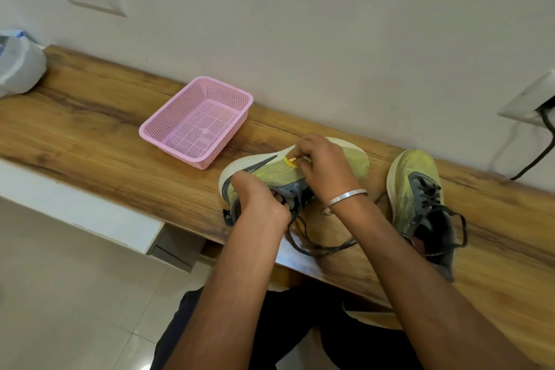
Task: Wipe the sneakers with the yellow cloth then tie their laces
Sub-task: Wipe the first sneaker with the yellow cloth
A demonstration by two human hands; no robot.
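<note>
A yellow-green sneaker [271, 173] with a white sole lies tilted on its side on the wooden table [90, 129]. My left hand [259, 203] grips it at the heel and collar. My right hand [326, 167] presses a small yellow cloth [289, 161] against the sneaker's side; most of the cloth is hidden under my fingers. Its dark laces [318, 245] hang loose over the table's front edge. The second sneaker [420, 201] stands upright to the right, its laces untied.
An empty pink mesh basket [196, 122] stands to the left of the sneakers, near the wall. A plastic bag [18, 64] lies at the table's far left. A wall socket with a black cable [540, 141] is at the right.
</note>
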